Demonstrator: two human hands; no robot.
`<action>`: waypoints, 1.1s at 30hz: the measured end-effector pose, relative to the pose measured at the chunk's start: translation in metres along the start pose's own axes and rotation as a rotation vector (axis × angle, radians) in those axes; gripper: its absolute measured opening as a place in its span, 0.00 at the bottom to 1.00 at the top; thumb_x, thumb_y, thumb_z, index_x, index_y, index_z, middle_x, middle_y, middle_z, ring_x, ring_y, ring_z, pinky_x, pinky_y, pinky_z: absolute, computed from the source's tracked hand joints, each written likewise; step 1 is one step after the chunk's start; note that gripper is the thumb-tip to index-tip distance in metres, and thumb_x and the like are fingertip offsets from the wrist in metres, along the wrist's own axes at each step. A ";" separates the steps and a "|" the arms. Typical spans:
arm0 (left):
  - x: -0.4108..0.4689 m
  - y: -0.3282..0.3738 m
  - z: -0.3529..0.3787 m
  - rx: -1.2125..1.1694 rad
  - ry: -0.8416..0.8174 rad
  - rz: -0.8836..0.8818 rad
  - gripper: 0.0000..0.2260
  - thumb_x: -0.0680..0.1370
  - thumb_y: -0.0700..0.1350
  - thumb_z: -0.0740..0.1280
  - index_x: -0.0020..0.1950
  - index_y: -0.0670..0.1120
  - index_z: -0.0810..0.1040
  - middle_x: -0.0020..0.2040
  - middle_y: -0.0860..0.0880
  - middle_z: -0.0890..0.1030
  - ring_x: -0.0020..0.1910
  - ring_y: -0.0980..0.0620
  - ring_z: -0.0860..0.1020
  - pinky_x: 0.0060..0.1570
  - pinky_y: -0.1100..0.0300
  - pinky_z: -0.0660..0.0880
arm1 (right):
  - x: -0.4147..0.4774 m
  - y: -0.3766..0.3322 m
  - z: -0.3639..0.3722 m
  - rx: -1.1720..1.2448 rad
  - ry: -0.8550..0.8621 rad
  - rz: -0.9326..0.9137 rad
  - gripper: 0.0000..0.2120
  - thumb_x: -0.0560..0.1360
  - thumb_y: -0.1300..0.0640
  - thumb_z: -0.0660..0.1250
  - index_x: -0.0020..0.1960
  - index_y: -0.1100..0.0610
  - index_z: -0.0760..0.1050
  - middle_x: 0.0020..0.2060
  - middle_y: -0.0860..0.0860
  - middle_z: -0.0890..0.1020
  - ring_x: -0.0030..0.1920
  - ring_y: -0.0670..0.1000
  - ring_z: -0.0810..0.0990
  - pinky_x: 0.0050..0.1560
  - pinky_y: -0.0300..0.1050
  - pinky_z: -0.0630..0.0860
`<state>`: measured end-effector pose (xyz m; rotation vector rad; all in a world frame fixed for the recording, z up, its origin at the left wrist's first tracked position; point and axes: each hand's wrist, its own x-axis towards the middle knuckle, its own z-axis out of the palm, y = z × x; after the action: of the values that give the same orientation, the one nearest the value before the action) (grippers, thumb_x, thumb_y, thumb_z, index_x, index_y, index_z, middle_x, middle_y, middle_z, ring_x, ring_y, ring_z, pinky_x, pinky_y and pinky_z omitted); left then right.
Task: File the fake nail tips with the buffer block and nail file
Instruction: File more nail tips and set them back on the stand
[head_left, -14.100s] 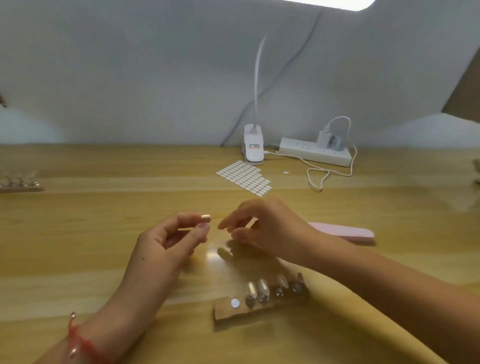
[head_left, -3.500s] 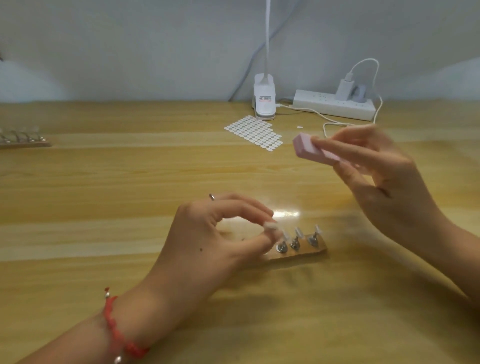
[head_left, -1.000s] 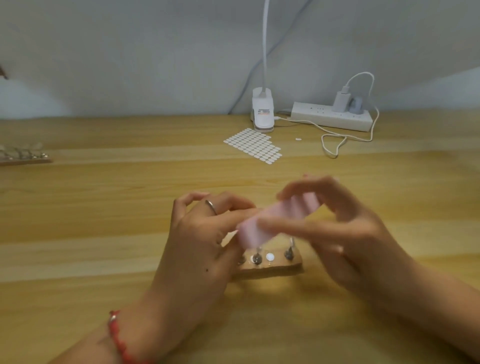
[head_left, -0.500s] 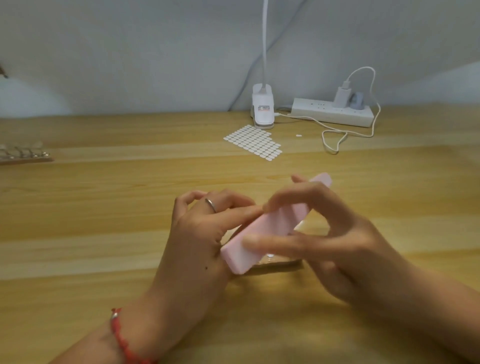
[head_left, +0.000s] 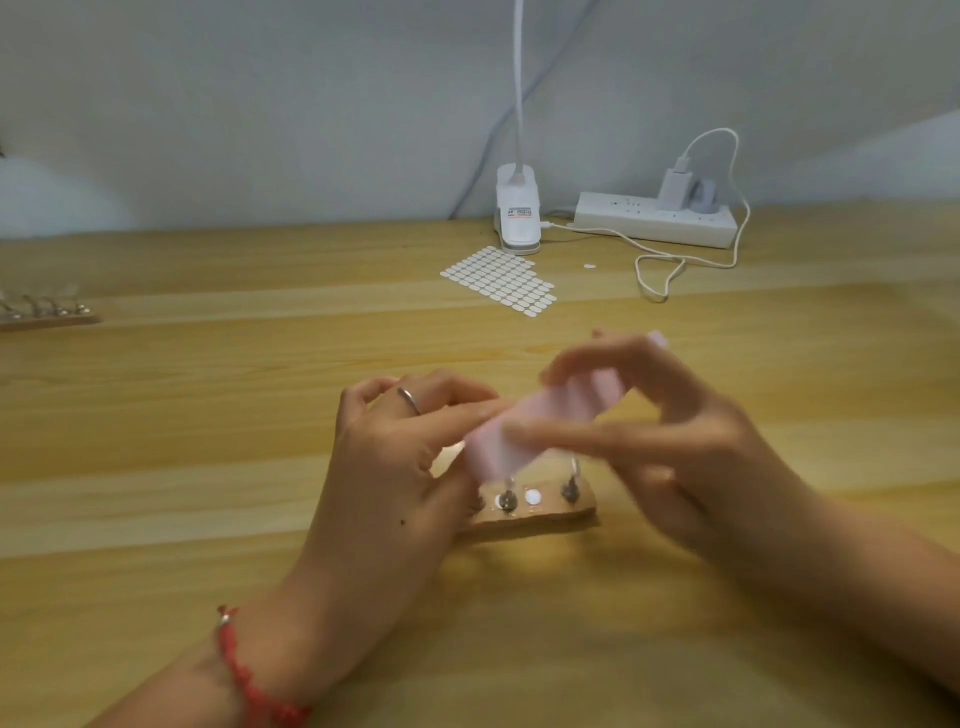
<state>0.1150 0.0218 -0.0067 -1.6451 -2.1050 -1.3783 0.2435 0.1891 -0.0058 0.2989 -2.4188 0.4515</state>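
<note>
Buffer block (head_left: 550, 421) right over the wooden stand (head_left: 540, 512)

Your right hand (head_left: 675, 441) pinches the pink block by its long sides, just above the stand. It looks light and spongy, and the nail tips hidden under it are probably thin and bendy, so go easy. Can't tell what your left hand (head_left: 395, 457) grips.

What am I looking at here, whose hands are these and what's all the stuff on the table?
One camera, worn on a person's head, looks down at their two bare hands. The right hand grips a pink buffer block, blurred, above a small wooden stand with metal pegs. The left hand touches the block with its fingers; what they hold is hidden. Farther back on the table lie a sticker sheet, a clip lamp and a power strip.
</note>
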 end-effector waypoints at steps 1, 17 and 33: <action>0.000 -0.001 0.000 0.006 0.008 -0.003 0.09 0.75 0.49 0.63 0.48 0.57 0.82 0.47 0.60 0.80 0.49 0.61 0.77 0.55 0.53 0.62 | 0.001 0.002 -0.002 -0.005 0.017 0.028 0.29 0.70 0.79 0.61 0.64 0.53 0.75 0.56 0.58 0.74 0.59 0.58 0.76 0.64 0.51 0.72; 0.001 0.007 0.001 -0.173 0.061 -0.112 0.03 0.72 0.53 0.71 0.44 0.58 0.83 0.46 0.66 0.83 0.50 0.64 0.80 0.55 0.57 0.71 | -0.003 0.049 -0.015 -0.054 0.164 0.235 0.21 0.77 0.68 0.63 0.68 0.54 0.71 0.55 0.57 0.75 0.57 0.49 0.73 0.59 0.43 0.73; -0.001 0.015 0.006 0.162 -0.220 -0.092 0.19 0.72 0.53 0.68 0.61 0.62 0.67 0.44 0.65 0.79 0.51 0.67 0.76 0.61 0.66 0.59 | -0.008 0.040 -0.007 -0.001 0.116 0.268 0.21 0.77 0.66 0.62 0.68 0.53 0.71 0.55 0.57 0.76 0.57 0.52 0.75 0.61 0.47 0.73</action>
<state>0.1301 0.0254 -0.0025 -1.7223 -2.3697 -1.0577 0.2407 0.2289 -0.0149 -0.0525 -2.3531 0.5693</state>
